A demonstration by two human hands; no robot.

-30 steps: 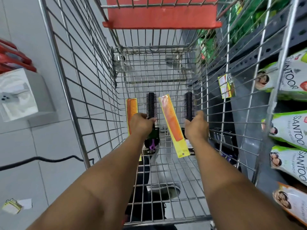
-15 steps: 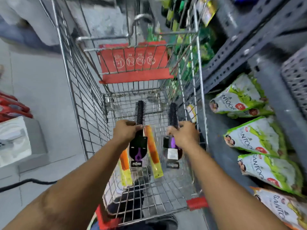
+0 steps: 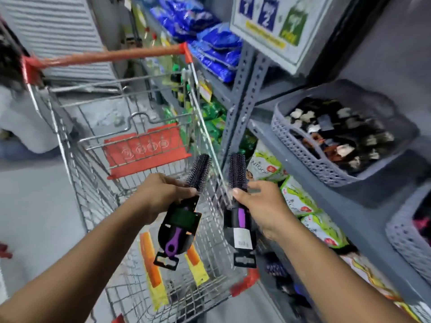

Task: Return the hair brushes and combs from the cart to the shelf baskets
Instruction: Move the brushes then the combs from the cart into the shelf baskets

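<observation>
My left hand (image 3: 161, 194) grips a round black-and-purple hair brush (image 3: 179, 220) on its black card, together with two orange combs (image 3: 150, 259) in yellow packs that hang below it. My right hand (image 3: 261, 203) holds a second round brush (image 3: 238, 220) with a barcode label. Both hands are raised above the wire cart (image 3: 98, 201). A grey shelf basket (image 3: 300, 148) with dark hair accessories sits up and to the right of my right hand. Another grey basket (image 3: 405, 238) shows at the right edge.
The grey metal shelf upright (image 3: 242, 94) stands between cart and baskets. Green-and-white pouches (image 3: 303, 201) lie on the lower shelf, blue packs (image 3: 217, 50) higher up. The cart's red handle (image 3: 112, 55) and red child-seat flap (image 3: 144, 148) are ahead. A person (image 3: 14, 108) stands at far left.
Both hands have lifted the brushes and combs up out of the cart and swung right toward the shelf. The view has tilted up, so the baskets are now in sight.
</observation>
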